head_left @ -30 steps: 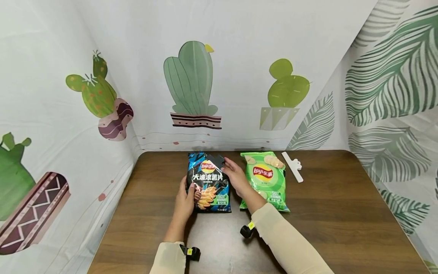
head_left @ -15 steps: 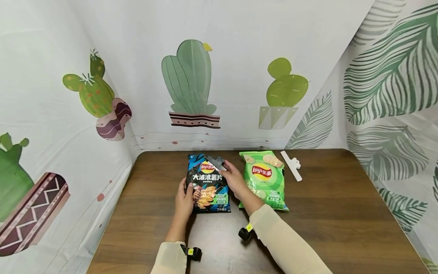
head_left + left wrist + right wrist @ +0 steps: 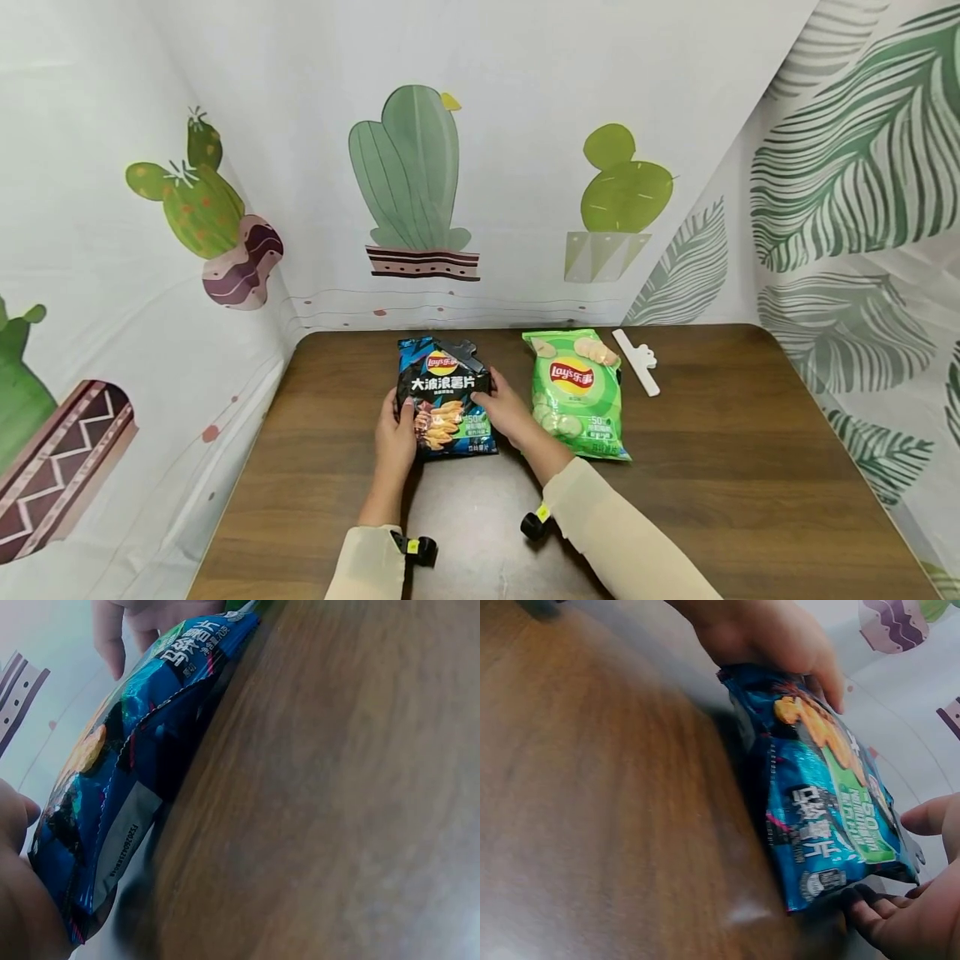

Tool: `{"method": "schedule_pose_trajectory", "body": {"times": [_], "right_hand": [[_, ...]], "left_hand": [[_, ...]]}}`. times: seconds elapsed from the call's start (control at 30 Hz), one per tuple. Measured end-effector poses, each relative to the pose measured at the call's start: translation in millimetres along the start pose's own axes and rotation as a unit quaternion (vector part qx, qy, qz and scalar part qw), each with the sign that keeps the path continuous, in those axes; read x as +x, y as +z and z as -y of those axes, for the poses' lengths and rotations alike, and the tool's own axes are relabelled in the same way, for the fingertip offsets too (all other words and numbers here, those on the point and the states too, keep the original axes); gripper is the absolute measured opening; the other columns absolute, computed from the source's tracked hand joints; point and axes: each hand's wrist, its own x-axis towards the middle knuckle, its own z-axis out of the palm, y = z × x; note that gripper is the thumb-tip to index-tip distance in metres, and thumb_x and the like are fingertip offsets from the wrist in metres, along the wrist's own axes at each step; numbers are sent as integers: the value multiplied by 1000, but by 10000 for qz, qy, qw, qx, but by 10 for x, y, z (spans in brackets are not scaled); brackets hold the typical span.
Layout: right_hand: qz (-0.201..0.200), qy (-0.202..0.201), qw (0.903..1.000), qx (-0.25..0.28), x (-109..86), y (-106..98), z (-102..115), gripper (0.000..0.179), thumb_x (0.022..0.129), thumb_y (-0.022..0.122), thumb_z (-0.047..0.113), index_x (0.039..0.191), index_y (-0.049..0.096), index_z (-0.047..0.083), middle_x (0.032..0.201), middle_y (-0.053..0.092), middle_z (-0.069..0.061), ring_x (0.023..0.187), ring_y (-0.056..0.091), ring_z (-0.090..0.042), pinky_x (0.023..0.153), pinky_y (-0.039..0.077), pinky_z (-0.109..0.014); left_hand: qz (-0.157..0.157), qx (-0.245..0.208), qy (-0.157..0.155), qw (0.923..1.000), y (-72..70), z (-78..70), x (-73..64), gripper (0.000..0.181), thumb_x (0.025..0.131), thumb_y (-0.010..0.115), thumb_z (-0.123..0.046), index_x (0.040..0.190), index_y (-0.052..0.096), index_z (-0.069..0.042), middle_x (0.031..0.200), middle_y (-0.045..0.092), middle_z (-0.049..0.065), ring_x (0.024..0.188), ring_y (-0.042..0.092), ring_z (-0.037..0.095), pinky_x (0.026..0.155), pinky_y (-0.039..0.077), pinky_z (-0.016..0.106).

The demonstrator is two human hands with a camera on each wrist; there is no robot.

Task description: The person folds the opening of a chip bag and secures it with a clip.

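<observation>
A black and blue bag of potato chips (image 3: 444,421) lies between the hands near the back of the table. A dark clip (image 3: 463,354) sits slanted across its upper right corner. The left hand (image 3: 395,435) grips the bag's left edge, thumb on the front. On the other side, the right hand (image 3: 512,408) holds the right edge just below the clip. In the right wrist view its thumb is over the bag's (image 3: 817,802) face and its fingers reach underneath. The left wrist view shows the bag's (image 3: 139,742) bottom seam close over the wood.
A green bag of potato chips (image 3: 577,396) lies right of the right hand. Beyond it is a white clip (image 3: 637,363). The brown wooden table (image 3: 720,467) ends at a white curtain (image 3: 525,167) printed with cacti and leaves.
The right hand has let go of the dark clip and moved down to the bag's right edge. The black and blue bag has shifted slightly left, with the clip on its corner.
</observation>
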Motion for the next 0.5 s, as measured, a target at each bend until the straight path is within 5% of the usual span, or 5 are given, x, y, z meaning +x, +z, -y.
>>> {"method": "schedule_pose_trajectory", "body": {"times": [0.5], "right_hand": [[183,-582,9945,-846,-51,100,-127,69,101,57,28,160,28,9,150,50,-22,136,51,-38,112,42,-53]], "left_hand": [[-369,-20,-40,9993,-44,-43,85,50,105,50,-22,149,44,1,144,52,28,133,50,39,113,37,55]]}}
